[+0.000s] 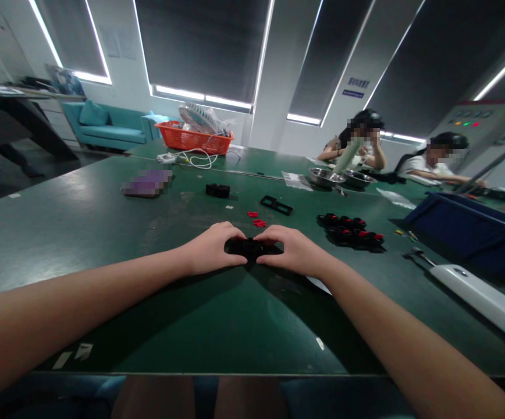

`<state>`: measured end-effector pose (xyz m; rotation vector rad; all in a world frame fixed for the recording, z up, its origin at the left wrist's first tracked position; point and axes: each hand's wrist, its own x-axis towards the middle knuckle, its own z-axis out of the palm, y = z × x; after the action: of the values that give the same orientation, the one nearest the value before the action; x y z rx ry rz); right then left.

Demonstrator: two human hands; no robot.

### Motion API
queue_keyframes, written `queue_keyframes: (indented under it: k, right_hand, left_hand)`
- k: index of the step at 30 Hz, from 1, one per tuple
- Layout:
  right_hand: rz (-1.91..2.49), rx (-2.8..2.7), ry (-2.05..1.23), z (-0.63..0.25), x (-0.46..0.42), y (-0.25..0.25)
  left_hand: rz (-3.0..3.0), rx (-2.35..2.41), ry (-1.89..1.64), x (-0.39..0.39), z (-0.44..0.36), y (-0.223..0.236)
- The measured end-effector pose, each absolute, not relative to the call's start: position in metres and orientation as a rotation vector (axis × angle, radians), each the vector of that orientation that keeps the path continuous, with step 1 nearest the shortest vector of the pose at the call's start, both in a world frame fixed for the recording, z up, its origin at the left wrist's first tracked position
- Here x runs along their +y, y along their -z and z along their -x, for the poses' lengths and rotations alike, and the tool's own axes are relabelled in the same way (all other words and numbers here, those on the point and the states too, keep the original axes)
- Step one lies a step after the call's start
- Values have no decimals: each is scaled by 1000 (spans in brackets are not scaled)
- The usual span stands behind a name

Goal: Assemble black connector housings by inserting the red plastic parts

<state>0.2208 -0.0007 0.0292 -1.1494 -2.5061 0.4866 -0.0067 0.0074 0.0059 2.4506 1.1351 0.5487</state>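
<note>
My left hand (216,250) and my right hand (288,250) meet over the green table, fingers closed on a small black plastic part (251,249) from both sides. Its details are too dark to make out. Just beyond my hands lie several small red pieces (258,223). A black frame with two openings (276,205) rests farther back, and a black block (217,190) stands to its left. On the right, two rows of black parts with red pieces (352,230) lie side by side.
At the right are a blue bin (475,230) and a white tool with a dark tip (479,294). A purple item (148,183) lies at the left. Behind stand an orange basket (195,139), a white cable (198,158) and metal bowls (324,178). Two people sit across the table.
</note>
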Motion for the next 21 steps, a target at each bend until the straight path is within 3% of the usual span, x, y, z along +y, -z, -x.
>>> queue_keyframes:
  k: [21]
  right_hand:
    - [1119, -2527, -469, -218, -3, -30]
  left_hand:
    - [-2459, 1131, -561, 9, 7, -6]
